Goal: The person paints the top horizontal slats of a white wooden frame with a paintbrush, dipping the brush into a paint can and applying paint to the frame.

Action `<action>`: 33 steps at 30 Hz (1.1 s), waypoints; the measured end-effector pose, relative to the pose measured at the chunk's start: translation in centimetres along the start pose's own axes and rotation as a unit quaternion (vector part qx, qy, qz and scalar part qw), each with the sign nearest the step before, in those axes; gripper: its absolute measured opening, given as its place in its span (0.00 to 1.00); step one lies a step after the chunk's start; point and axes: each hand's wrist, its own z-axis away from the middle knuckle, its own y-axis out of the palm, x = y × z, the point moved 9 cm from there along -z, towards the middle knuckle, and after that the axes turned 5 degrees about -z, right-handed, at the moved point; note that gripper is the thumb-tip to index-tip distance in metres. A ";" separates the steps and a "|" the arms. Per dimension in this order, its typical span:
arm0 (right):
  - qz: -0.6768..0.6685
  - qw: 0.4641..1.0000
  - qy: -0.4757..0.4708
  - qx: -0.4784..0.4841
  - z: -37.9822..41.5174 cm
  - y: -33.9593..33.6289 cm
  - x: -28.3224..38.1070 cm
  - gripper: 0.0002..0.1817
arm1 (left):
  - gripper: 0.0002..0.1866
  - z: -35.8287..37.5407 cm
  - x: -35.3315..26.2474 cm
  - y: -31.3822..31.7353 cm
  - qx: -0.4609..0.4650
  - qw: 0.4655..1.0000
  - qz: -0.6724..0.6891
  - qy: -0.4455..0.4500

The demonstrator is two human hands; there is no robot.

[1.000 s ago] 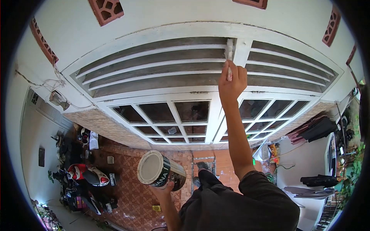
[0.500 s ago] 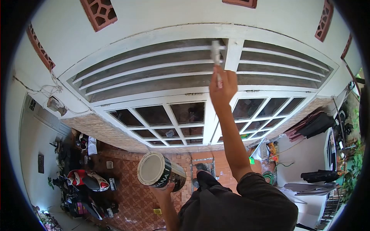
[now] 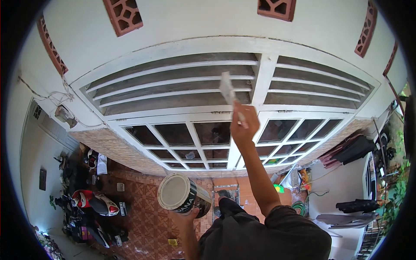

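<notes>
My right hand (image 3: 244,123) is raised with its fingers wrapped round the handle of a paintbrush (image 3: 226,88). The brush head, whitish and slightly blurred, overlaps the lower white slats (image 3: 173,96) of the louvred vent, left of the centre post (image 3: 264,80). Lower down, my left hand (image 3: 187,218) grips a paint can (image 3: 174,192) from below and the side. The can is tilted, its pale top facing me and a dark label on its side.
White-framed glass doors (image 3: 212,133) stand below the vent. Motorbikes (image 3: 102,203) are parked on the tiled floor (image 3: 143,216) at lower left. Dark clothes (image 3: 355,141) hang at the right, near a coiled green hose (image 3: 299,208). Loose wires (image 3: 47,95) run along the left wall.
My right hand and the paintbrush have moved left and down, from beside the centre post to the lower slats. The view has tilted up slightly. My left hand still holds the paint can.
</notes>
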 end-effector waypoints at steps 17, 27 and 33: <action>-0.109 0.917 0.187 -0.335 -3.8 7.5 -2.7 0.09 | 0.60 0.7 -1.3 -1.5 -0.088 0.995 0.020 0.037; -0.411 0.827 0.356 -0.143 -3.5 14.8 1.5 0.06 | 0.57 0.0 -2.3 -1.1 -0.065 0.991 -0.052 0.107; -0.364 0.840 0.342 -0.213 -5.2 8.9 -3.3 0.08 | 0.56 0.1 -1.6 0.4 -0.037 0.997 -0.032 0.066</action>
